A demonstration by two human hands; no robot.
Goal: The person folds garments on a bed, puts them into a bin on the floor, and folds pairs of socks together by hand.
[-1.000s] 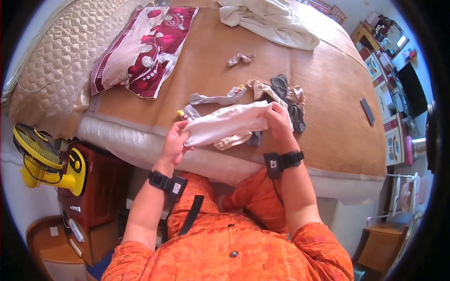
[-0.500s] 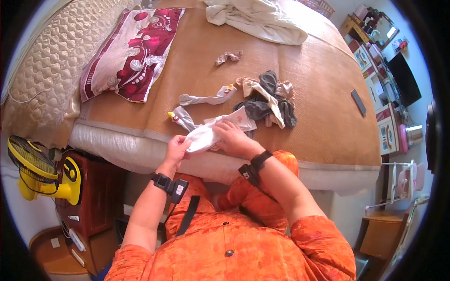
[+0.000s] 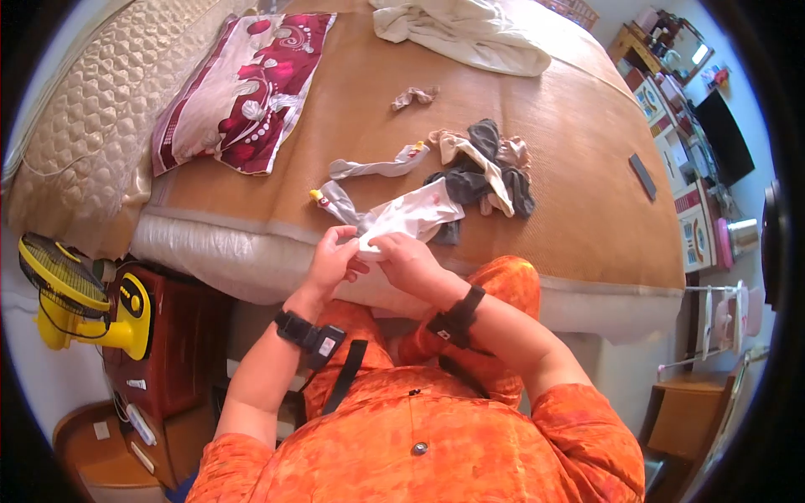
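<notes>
A white sock point(image 3: 419, 211) with a small pink mark lies partly on the bed's front edge, its near end raised between my hands. My right hand point(image 3: 409, 261) pinches that near end from the right. On the left, my left hand point(image 3: 329, 261) has thumb and forefinger at the same end, the other fingers curled below. Just beyond are two grey socks with yellow toe figures, one grey sock point(image 3: 340, 201) partly beside the white one and another grey sock point(image 3: 377, 166) farther back. A pile of dark and beige socks point(image 3: 482, 172) sits to the right.
A small crumpled beige sock point(image 3: 413, 98) lies farther back on the brown bed mat point(image 3: 579, 210). Also on the bed are a patterned pillow point(image 3: 243, 96), a cream blanket point(image 3: 465, 38) and a dark remote-like object point(image 3: 642, 176). A yellow fan point(image 3: 126, 314) stands at left.
The white sock's near end has shifted slightly right and its far part now lies flatter. My right hand has moved from the sock's middle to its near end. The view has shifted a little.
</notes>
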